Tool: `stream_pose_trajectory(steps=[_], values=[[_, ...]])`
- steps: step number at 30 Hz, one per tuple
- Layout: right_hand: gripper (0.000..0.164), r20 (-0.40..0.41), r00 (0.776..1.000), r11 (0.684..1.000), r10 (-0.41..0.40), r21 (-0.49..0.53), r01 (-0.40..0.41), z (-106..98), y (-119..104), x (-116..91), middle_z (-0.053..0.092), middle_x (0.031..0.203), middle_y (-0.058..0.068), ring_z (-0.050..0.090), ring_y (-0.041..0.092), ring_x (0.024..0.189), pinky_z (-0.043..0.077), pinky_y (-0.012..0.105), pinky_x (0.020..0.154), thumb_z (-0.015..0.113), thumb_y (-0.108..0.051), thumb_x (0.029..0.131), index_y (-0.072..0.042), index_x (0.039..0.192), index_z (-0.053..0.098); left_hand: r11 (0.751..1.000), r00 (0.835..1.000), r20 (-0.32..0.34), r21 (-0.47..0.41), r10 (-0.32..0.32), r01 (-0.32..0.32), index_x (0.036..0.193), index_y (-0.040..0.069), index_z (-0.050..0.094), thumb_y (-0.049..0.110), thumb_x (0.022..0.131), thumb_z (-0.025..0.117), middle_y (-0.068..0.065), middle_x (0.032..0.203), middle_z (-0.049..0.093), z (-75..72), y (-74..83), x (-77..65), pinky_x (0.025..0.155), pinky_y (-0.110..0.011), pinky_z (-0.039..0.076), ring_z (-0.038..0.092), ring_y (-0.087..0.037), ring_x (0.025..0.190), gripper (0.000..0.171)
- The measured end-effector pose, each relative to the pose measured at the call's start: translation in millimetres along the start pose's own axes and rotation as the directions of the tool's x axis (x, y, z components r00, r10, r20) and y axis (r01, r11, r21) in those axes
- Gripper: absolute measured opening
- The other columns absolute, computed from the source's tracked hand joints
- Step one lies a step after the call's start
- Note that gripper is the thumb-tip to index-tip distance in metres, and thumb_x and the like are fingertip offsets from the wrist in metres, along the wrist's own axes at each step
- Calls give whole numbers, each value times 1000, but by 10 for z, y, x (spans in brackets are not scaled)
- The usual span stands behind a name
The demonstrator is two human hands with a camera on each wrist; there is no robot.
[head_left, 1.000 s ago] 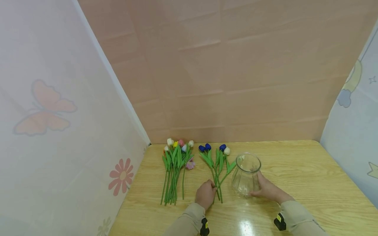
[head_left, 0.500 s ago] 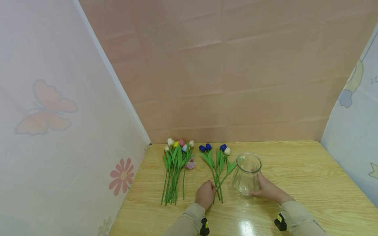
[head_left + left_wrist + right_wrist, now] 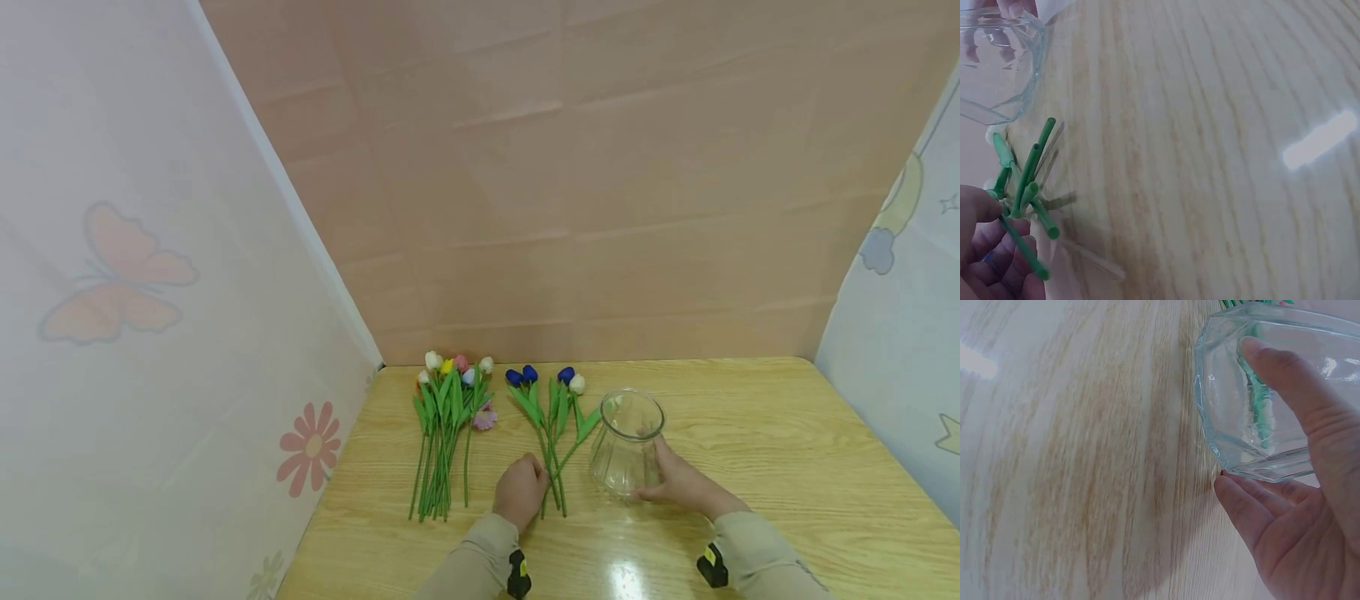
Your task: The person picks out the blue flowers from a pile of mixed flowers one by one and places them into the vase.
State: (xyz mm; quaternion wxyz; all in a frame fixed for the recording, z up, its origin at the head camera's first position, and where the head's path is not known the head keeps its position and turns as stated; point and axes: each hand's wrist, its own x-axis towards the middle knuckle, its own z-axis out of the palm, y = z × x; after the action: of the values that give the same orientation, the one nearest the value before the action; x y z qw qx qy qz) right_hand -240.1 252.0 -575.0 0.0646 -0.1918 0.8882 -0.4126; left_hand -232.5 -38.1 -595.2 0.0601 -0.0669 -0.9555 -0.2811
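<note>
Plainly, the wood-grained worktop (image 3: 757, 433) stands before a creased backdrop (image 3: 600, 183), perhaps cloth; the left hand (image 3: 520, 492) pinches green stems (image 3: 1025, 180), the right hand (image 3: 686, 484) grips a glass vase (image 3: 618, 462).

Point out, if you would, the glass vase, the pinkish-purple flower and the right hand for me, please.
Glass vase (image 3: 619, 457): head view, on its clear side wall.
Pinkish-purple flower (image 3: 484, 418): head view, on its bloom.
Right hand (image 3: 686, 483): head view, on the middle of the hand.
</note>
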Motion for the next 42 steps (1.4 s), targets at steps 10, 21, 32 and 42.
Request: stream_pose_trajectory(steps=[10,21,32,42], values=[[110,7,1000,1000,-1,0,1,-7,-26,-7,16,144,47,23,62,131,26,70,101,83,-31,74,5,148,10,1000,997,-71,-2,-9,8,86,10,56,18,94,62,5,55,47,-151,88,55,38,-21,28,36,-5,41,13],[110,13,1000,1000,1,-8,-1,-4,-25,7,18,143,48,26,63,130,28,70,100,83,-33,74,4,148,10,998,986,-165,-63,-4,-7,94,11,64,21,95,63,8,60,55,-228,21,135,39,-19,32,39,0,43,11],[111,19,1000,1000,11,-9,-11,-10,-18,-3,17,143,48,25,63,130,28,70,100,83,-31,74,5,148,8,983,931,-365,-172,2,-69,103,16,60,26,99,57,8,72,55,-368,-105,193,40,-18,32,36,1,43,12],[109,2,1000,1000,1,-7,-1,2,7,-1,22,140,49,29,63,128,31,70,99,84,-30,73,4,147,11,974,853,-520,-208,-35,-87,115,8,60,26,100,54,1,93,55,-375,-341,245,50,-19,38,48,-4,64,24]])
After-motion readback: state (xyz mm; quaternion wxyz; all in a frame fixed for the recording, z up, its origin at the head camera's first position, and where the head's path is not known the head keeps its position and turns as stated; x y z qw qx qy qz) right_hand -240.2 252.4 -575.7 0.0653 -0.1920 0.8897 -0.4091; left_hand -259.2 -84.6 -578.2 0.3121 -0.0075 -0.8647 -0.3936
